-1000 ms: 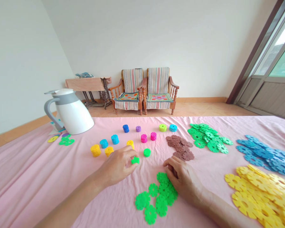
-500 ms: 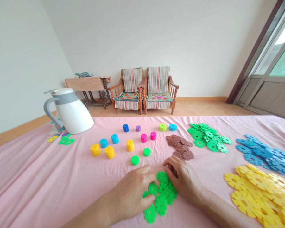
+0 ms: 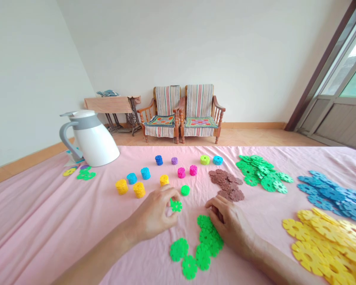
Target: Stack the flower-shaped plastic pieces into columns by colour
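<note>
A green snowflake disc is pinched in my left hand, held low over the pink cloth. That hand hides the nearer green stack seen earlier behind the fingers; a second green stack stands just to its right. My right hand rests on the cloth with its fingers curled in, holding nothing that I can see. Beside its thumb lies a loose pile of green discs, partly under the hand's edge. Two further green discs lie to the left of this pile.
Small disc stacks, such as a yellow one and a pink one, stand ahead. Loose piles of brown, green, blue and yellow discs lie rightward. A white jug stands at left.
My left hand has moved forward and left from the green pile, carrying a green disc to where the nearer green stack stood in sight. My right hand has stayed in place.
</note>
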Motion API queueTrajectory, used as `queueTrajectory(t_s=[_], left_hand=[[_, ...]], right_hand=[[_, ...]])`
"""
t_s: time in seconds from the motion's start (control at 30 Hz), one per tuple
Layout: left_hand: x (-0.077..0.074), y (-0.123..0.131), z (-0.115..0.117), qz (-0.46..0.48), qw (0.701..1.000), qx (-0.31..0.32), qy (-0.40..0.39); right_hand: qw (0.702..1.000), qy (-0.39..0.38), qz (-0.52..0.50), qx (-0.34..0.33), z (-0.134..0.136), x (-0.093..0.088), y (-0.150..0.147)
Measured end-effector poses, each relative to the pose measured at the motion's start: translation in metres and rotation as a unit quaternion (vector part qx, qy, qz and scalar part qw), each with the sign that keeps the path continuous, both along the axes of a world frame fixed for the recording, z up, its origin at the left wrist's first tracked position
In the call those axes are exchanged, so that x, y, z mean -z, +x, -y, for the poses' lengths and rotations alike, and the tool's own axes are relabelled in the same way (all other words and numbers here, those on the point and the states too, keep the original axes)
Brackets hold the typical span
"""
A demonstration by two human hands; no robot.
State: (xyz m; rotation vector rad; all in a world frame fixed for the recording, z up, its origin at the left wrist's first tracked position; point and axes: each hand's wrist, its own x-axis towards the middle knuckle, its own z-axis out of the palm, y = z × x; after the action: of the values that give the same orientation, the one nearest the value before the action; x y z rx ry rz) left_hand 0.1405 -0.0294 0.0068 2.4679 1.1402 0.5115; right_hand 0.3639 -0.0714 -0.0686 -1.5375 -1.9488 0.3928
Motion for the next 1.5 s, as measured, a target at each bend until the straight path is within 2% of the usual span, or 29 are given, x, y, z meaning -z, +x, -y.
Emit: queueTrajectory(t_s=[0.13, 0.3, 0.63, 0.77, 0.83, 0.87, 0.97, 1.03, 1.1, 1.2, 1.33, 1.5], left_hand=[[0.008, -0.016, -0.021, 0.01, 0.998, -0.049, 0.048], [0.017, -0.019, -0.028, 0.0, 0.998, -0.05, 0.044], [0.017, -0.016, -0.026, -0.015, 0.999, -0.047, 0.024], [0.009, -0.015, -0.023, 0.006, 0.998, -0.05, 0.024], [0.0, -0.014, -0.016, -0.009, 1.0, -0.008, 0.001], [-0.005, -0.013, -0.012, -0.026, 0.999, 0.033, -0.025], [-0.013, -0.009, 0.001, -0.083, 0.975, 0.17, -0.119], [-0.014, -0.007, 0.008, -0.113, 0.959, 0.217, -0.145], [-0.012, -0.006, 0.011, -0.136, 0.952, 0.23, -0.147], [-0.01, -0.005, 0.014, -0.153, 0.954, 0.208, -0.15], [-0.007, -0.005, 0.018, -0.142, 0.963, 0.184, -0.139], [-0.004, -0.005, 0.021, -0.136, 0.966, 0.182, -0.123]], right_hand=[[1.0, 0.001, -0.003, 0.001, -0.001, 0.003, 0.0], [1.0, 0.002, -0.004, 0.001, 0.0, 0.002, 0.001], [1.0, 0.004, -0.004, 0.001, -0.001, 0.002, 0.0], [1.0, 0.007, -0.005, 0.0, -0.001, 0.003, 0.001], [1.0, 0.006, -0.003, 0.0, 0.0, 0.002, 0.001], [1.0, 0.005, -0.002, 0.0, 0.0, 0.002, 0.002], [1.0, 0.005, 0.004, 0.001, 0.0, -0.001, 0.002], [1.0, 0.005, 0.006, 0.001, 0.0, -0.002, 0.001], [1.0, 0.005, 0.006, 0.001, 0.0, -0.003, 0.001], [1.0, 0.007, 0.006, 0.0, 0.0, -0.003, 0.0], [1.0, 0.011, 0.004, 0.0, 0.0, -0.004, 0.0], [1.0, 0.007, 0.003, -0.001, 0.0, -0.004, -0.001]])
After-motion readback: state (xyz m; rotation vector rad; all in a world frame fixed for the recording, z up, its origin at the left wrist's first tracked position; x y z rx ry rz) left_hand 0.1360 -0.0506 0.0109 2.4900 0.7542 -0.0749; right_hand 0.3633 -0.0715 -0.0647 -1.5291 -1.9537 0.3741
